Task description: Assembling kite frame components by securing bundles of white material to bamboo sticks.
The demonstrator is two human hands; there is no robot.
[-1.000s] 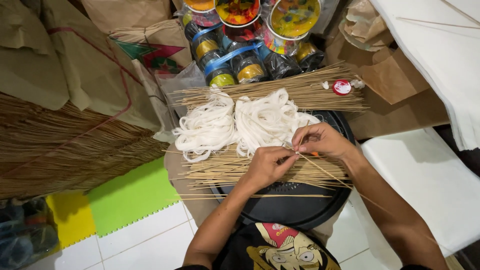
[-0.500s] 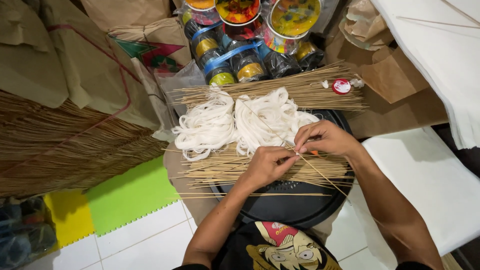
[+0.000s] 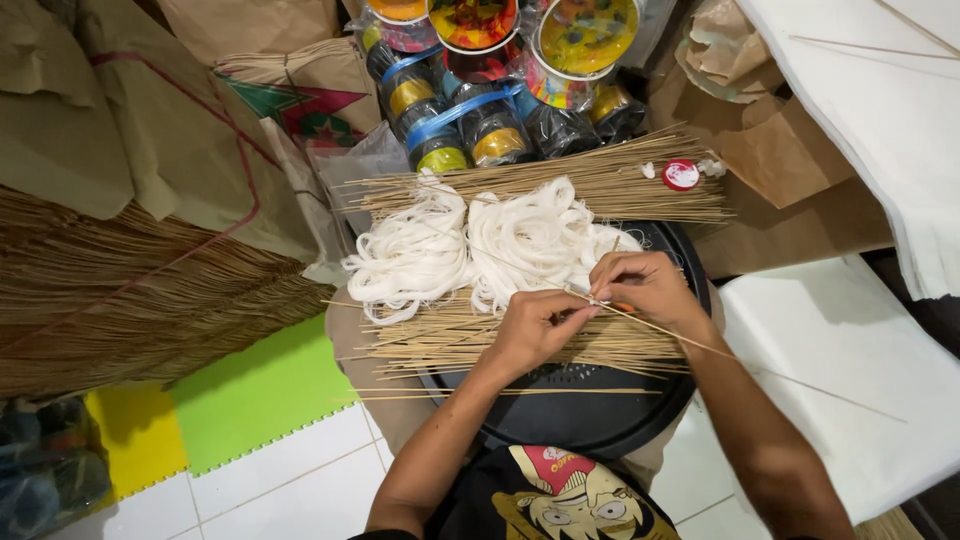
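While the big heap of brown sticks [image 3: 130, 300] fills the left of the frame and white sheets [image 3: 860, 110] cover the right, the work sits on a round black tray [image 3: 600, 420] at lower centre. Across its near half lies a flat bundle of thin sticks [image 3: 450, 345]; a second bundle [image 3: 560, 185] lies along its far edge, with two hanks of white string [image 3: 480, 250] between them. Spools of thread [image 3: 470, 130] crowd the top centre.

Both hands meet just right of centre. The left hand [image 3: 530, 330] is closed in a pinch, fingertips at the crossing of one long stick [image 3: 720, 352], which slants off toward the lower right over the white pad [image 3: 850, 380]. The right hand [image 3: 645, 285] is also curled shut, gripping the same point; a bit of orange shows under it, too hidden to identify.

Judging by how thin that stick is, a hard squeeze or twist could snap it at the pinch. Its long free end hangs unsupported, so a knock against the pad could lever it out of the fingers. The loose string lies close enough to snag, and a forearm dragging across the near bundle could scatter it off the tray.
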